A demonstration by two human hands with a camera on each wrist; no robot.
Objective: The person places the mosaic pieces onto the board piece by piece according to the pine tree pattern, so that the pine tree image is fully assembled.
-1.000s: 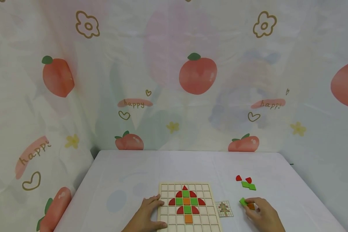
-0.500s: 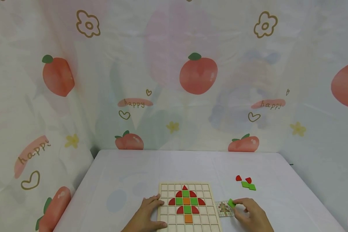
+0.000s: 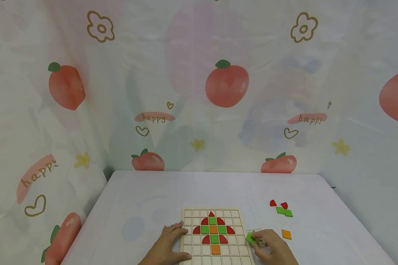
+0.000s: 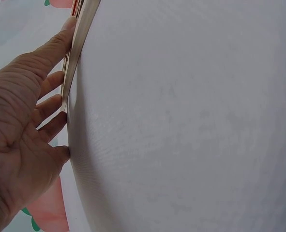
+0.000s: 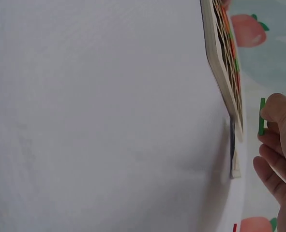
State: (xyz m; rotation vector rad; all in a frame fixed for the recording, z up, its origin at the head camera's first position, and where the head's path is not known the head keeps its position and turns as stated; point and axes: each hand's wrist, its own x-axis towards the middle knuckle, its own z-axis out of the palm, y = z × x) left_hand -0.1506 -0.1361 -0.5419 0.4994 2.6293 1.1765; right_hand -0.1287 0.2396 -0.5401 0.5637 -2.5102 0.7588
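Head view: the right hand (image 3: 274, 247) has its grip closed to one tile's width, thumb and index finger pinching a green tile (image 3: 250, 237) at its edge. Right wrist view shows the tile edge-on, clear of the surface. It is above the pattern card (image 3: 260, 241), just beside the right rim of the wooden grid board (image 3: 234, 250). The left hand (image 3: 167, 241) has its grip spread, fingers and thumb on the board's left edge, lifting nothing.

Risks, in the inspector's judgement: the edge-only pinch could let the tile twist or drop, landing askew across a divider. A low approach could catch the rim. Brushing fingertips could dislodge the laid red, green and orange pieces. Uneven pressure from the left hand could skew the board. The right hand partly covers the card, so a cell could be misread.

Farther out, a loose orange tile (image 3: 286, 234) lies right of the hand. Beyond it are two green squares (image 3: 284, 212), corner to corner, and two red quarter-circles (image 3: 278, 204); lifting one piece could drag its neighbour.

Surface (image 3: 152, 189): white covering, apparently flat, with faint bluish blotches at left. Room: pale fabric backdrop (image 3: 185, 55) behind and at both sides, creased, printed with red fruit, outlined flowers, hearts and "happy" lettering. Lighting is dim and even.
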